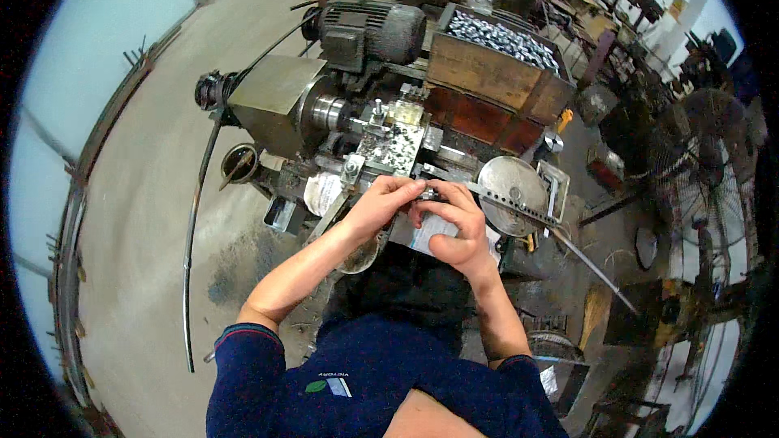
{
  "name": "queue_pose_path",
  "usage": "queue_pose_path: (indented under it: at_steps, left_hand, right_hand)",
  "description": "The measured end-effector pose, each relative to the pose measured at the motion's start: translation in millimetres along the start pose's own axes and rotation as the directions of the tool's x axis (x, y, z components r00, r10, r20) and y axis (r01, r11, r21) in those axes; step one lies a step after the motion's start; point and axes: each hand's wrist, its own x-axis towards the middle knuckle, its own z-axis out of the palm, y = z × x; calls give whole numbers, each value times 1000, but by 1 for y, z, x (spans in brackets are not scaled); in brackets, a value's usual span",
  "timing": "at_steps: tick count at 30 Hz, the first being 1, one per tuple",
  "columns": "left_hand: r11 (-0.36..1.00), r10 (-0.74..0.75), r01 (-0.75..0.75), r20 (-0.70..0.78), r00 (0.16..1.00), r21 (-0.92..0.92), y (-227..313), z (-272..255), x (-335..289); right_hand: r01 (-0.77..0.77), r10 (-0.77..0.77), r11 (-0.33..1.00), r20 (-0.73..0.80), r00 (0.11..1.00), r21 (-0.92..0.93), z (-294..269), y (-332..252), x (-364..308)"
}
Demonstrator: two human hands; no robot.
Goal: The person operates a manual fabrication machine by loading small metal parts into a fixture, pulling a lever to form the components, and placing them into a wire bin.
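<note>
My left hand (380, 208) and my right hand (461, 229) meet in front of a small lathe. Between their fingertips is a small shiny metal part (430, 193), mostly covered by the fingers. The left thumb and fingers pinch it from one side, while the right fingers curl round the other. Just beyond them lies the lathe's cross slide (391, 148), strewn with dark chips and carrying a tool post (378, 112). To its left is the bright round chuck (329, 113). White paper (422, 231) shows below my hands.
A motor (369, 32) sits behind the lathe. A wooden box (499, 81) of small metal pieces (503, 39) stands at the back right. Right of my hands are a round metal plate (510, 180) and a perforated bar (519, 209). A long rod (191, 276) slants down at left.
</note>
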Motion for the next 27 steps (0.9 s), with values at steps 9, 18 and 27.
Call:
queue_pose_path:
  at_steps: [9, 18, 27]
  left_hand:
    - [746, 156, -67, -75, 985, 663, 24, -50, -16]
    - [360, 264, 236, -341, 902, 903, 73, -179, -142]
    - [196, 148, 756, -781, 607, 624, 12, -257, -291]
  right_hand:
    - [185, -108, 961, 337, 935, -206, 29, -15, 51]
    - [248, 33, 842, 505, 863, -479, 116, 53, 160]
    - [64, 168, 897, 472, 866, -437, 161, 101, 176]
